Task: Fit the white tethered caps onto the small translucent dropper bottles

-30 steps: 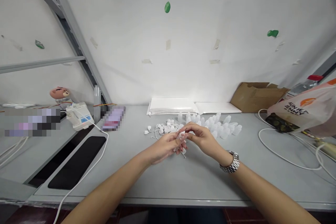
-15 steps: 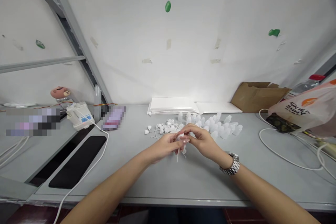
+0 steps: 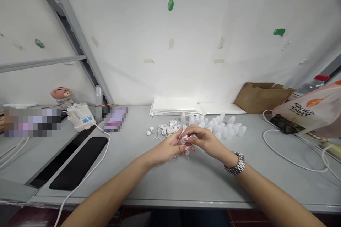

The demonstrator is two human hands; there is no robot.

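My left hand (image 3: pixel 168 149) and my right hand (image 3: pixel 205 142) meet over the middle of the grey table, fingertips together. Between them is a small white piece with a thin tail (image 3: pixel 184 138), mostly covered by the fingers. My left fingers are curled around it from below, and my right thumb and fingers pinch it from the right. Just behind my left hand lies a loose pile of small white pieces with thin strands (image 3: pixel 168 128). Several translucent white, bottle-shaped pieces (image 3: pixel 225 127) stand grouped behind and right of my right hand.
White flat sheets (image 3: pixel 176 106) are stacked against the wall, beside a brown cardboard box (image 3: pixel 259 97). A plastic bag (image 3: pixel 311 108) and white cables (image 3: pixel 287 163) occupy the right. On the left are a black slab (image 3: pixel 80 163), a blurred phone-like object (image 3: pixel 115 118) and a white device (image 3: pixel 81 117).
My fingers have shifted slightly around the small white piece, and its tail hangs less visibly below them. My right wrist has moved a little to the right.
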